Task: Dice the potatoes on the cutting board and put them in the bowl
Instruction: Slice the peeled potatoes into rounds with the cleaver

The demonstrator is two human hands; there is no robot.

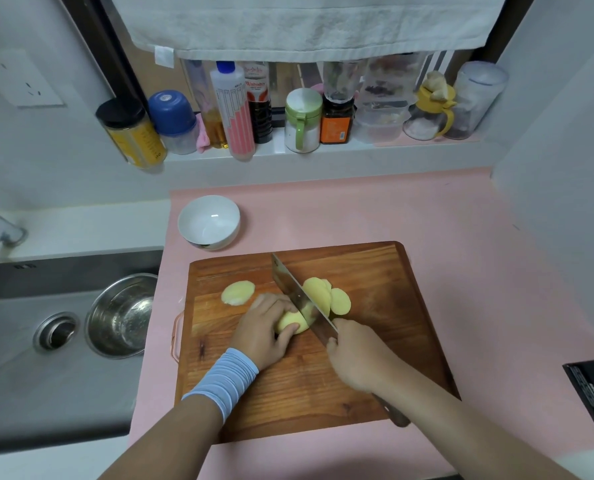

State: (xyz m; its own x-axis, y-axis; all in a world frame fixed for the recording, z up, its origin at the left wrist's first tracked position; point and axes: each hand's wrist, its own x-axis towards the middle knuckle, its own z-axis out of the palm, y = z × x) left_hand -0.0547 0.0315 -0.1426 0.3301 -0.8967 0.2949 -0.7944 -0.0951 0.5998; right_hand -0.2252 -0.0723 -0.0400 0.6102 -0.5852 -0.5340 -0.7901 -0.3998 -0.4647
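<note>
Wooden cutting board (288,382) lies near, on the pink surface (461,237). The left hand (264,327) curls over the uncut part of the potato (293,323) and holds it down. The right hand (354,355) grips the handle of a big knife (300,297), and the blade stands in the potato.

Just right of the blade lie a few flat slices (328,296), leaning on each other. One more slice (237,292) lies alone at the left of the board.

The potato is only partly sliced, and no small cubes show yet. I think the slices must be cut into sticks, then into cubes, then moved.

Farther off, just past the board's far left corner, the white bowl (209,221) has nothing in it.

Far back, a shelf (274,151) holds many jars (303,121). One dark bottle (260,112) has a red label that may read "Wahaha", but it is blurry. The other labels are too small to read.
</note>
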